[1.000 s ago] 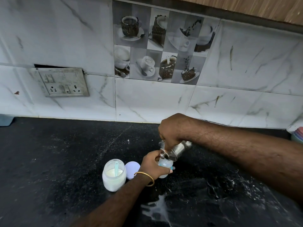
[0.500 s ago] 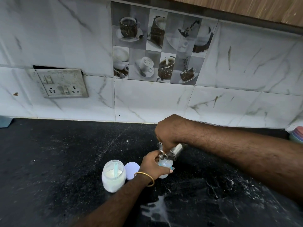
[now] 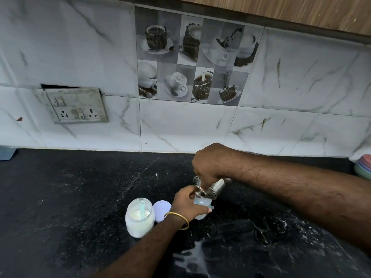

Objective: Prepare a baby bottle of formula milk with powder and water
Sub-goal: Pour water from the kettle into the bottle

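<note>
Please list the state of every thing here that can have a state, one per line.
Baby bottle: upright, uncapped, held by left hand.
Steel vessel: tilted over the bottle mouth, held by right hand.
Powder jar: open, partly full, scoop inside.
Lid: off, lying beside the jar.
Countertop: dusted with powder, wet in front.

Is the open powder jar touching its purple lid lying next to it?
Cannot tell. In the head view the powder jar and the purple lid sit side by side; the jar's edge overlaps the lid, so no gap or contact shows plainly.
</note>
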`<act>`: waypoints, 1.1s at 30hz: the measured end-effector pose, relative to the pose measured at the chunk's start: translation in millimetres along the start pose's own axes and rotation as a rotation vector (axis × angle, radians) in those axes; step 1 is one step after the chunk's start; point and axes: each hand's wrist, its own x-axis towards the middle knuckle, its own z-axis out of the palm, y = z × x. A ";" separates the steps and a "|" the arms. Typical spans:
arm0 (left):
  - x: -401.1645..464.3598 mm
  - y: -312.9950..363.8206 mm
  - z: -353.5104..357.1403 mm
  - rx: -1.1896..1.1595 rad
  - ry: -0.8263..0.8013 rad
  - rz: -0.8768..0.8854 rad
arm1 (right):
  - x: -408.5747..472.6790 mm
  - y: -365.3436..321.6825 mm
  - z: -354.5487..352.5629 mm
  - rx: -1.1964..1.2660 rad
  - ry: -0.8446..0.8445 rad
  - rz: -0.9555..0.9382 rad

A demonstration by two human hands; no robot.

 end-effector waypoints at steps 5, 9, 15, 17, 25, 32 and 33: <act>-0.3 -3.4 0.7 -0.022 -0.014 0.000 | -2.7 12.9 7.3 0.099 -0.011 -0.021; -0.8 -6.3 0.2 -0.037 -0.019 0.003 | 2.2 34.4 29.1 0.330 0.009 0.003; -2.7 -7.3 -2.0 -0.009 -0.027 0.003 | 1.7 63.7 65.9 0.676 -0.030 0.068; -3.6 -6.6 -3.2 -0.003 -0.025 0.004 | -0.6 72.2 79.0 0.794 -0.070 0.095; -2.7 1.9 -8.5 -0.029 -0.005 0.006 | -19.7 85.5 135.3 1.272 -0.112 0.192; -0.9 2.3 -9.9 -0.057 0.029 -0.031 | -35.7 64.0 206.4 1.646 0.031 0.256; -1.5 2.0 -10.6 -0.055 0.032 -0.032 | -37.2 58.5 217.4 1.691 0.051 0.276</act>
